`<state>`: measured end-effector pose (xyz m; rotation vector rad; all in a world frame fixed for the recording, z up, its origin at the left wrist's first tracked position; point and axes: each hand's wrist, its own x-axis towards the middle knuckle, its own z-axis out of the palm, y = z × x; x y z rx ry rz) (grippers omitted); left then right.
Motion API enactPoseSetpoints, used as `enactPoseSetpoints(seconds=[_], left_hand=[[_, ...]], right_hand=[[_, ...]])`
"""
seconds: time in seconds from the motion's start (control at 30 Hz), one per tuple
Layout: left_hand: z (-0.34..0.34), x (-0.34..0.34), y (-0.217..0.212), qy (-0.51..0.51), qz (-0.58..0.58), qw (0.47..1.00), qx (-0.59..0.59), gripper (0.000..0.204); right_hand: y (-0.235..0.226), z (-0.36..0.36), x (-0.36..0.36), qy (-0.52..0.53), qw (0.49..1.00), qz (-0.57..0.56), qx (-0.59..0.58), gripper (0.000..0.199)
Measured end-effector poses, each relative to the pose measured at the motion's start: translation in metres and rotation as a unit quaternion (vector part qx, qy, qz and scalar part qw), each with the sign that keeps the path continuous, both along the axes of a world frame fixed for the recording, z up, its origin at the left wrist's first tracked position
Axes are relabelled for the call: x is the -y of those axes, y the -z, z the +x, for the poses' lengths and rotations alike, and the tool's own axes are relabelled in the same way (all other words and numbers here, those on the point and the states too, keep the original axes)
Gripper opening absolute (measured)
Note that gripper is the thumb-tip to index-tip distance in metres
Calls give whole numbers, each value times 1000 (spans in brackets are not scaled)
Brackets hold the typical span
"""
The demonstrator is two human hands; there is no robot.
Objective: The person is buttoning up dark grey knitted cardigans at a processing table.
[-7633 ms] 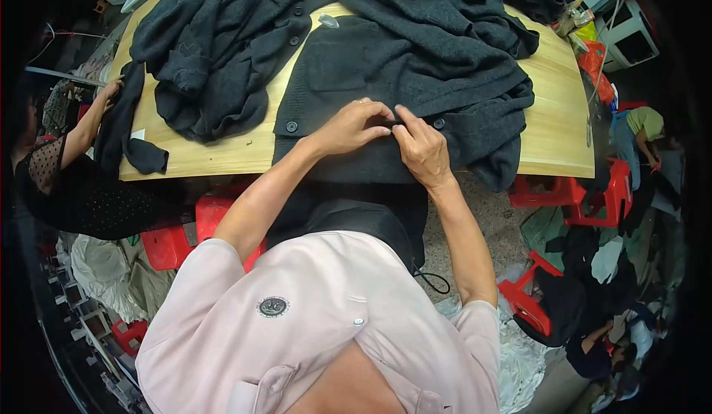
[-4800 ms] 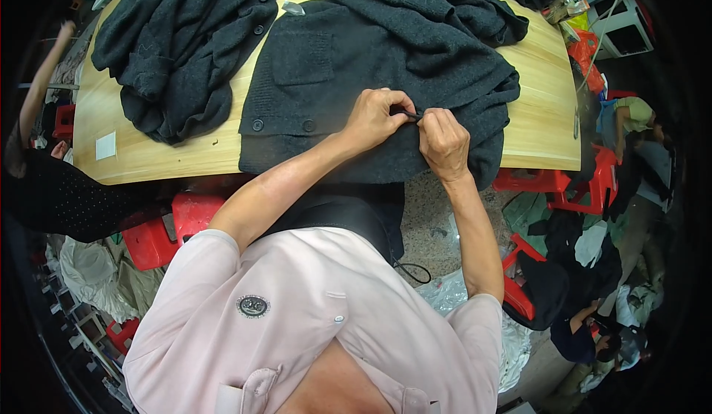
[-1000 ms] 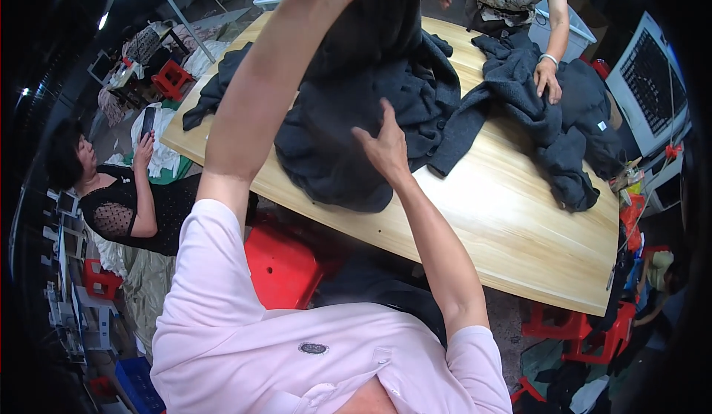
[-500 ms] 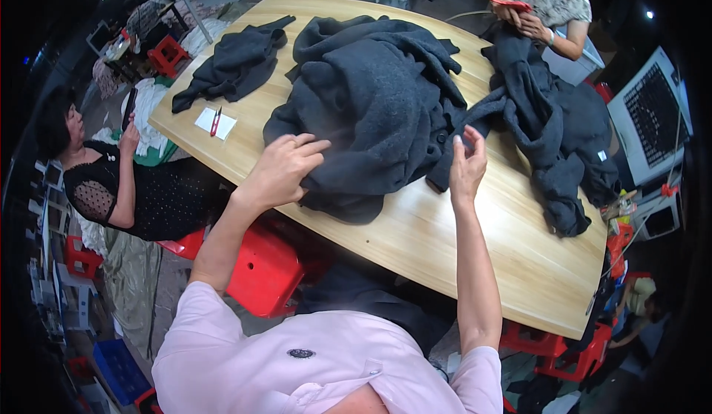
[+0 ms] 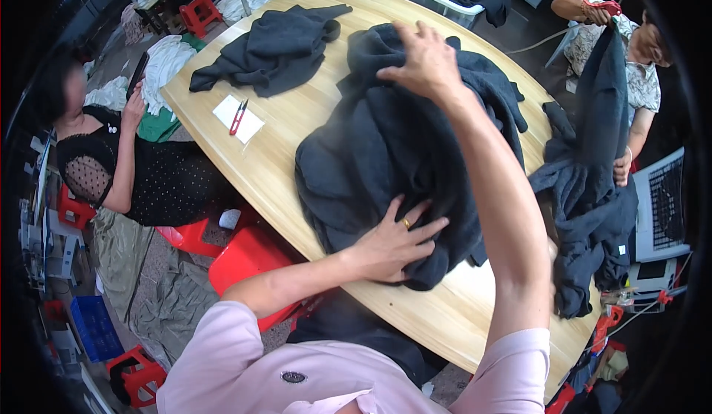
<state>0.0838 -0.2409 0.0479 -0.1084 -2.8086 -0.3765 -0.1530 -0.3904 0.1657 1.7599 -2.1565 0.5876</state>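
A dark grey wool garment (image 5: 356,154) lies in a rumpled heap on the wooden table (image 5: 245,162). Spread over its near edge, my left hand (image 5: 397,243) rests on the cloth with fingers apart. Stretched far across the heap, my right hand (image 5: 426,62) is over its far part, fingers also apart. Neither hand visibly grips the cloth. Red-handled thread snips (image 5: 238,118) lie on a white card (image 5: 247,126) to the left of the garment. Beyond them is a smaller dark garment piece (image 5: 271,49).
A co-worker (image 5: 623,51) at the right lifts another dark garment (image 5: 597,147) hanging over the table edge. At the left, a seated person (image 5: 111,162) holds up a phone (image 5: 139,73). Red stools (image 5: 248,266) stand by the near side. A white-railed bin (image 5: 445,2) is behind the table.
My right hand has reached from the garment's right side to its far part. My left hand has moved right and down along the near edge. The co-worker has raised the other garment.
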Motion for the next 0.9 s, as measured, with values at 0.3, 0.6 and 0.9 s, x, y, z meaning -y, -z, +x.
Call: enactPoseSetpoints(seconds=[0.3,0.6,0.9], left_hand=[[-7,3,37,-7,30,996,-85,68],[-27,13,29,-49,20,993,-109,64],[-27,-10,-3,-68,109,984,-127,92]], right_hand=[[51,-42,50,96,985,-11,143,35],[-226,-82,-87,-178,733,-465,464,29],[-210,-73,-500,118,747,-608,241,37]])
